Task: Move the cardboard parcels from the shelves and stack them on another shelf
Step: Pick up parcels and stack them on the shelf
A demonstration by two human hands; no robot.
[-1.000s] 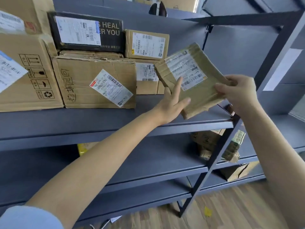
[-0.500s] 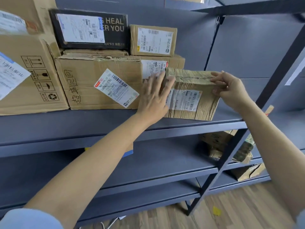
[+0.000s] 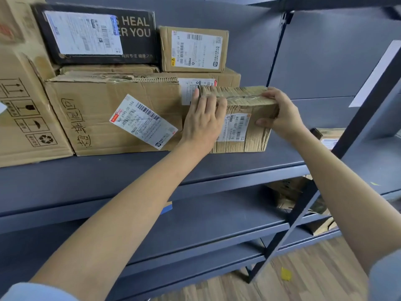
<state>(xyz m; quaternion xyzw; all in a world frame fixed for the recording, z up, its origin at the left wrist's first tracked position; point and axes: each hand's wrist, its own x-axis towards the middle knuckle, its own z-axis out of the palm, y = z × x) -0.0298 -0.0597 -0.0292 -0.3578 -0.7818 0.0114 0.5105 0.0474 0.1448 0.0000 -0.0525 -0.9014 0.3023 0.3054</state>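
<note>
Now my right hand (image 3: 284,114) grips the crumpled brown cardboard parcel (image 3: 243,120), upright on the grey shelf (image 3: 217,168), label facing me; my flat left hand (image 3: 204,122) presses its front.

Bare forearms, with light blue sleeves (image 3: 32,292) pushed up (only the cuffs show).

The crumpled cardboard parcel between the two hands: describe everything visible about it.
The small, wrinkled brown cardboard parcel stands on the grey metal shelf, against the large brown cardboard box beside it. Clear tape crosses its creased top; a white barcode label sits on its front. The left hand lies flat on its front; the right hand grips its right end.
</note>
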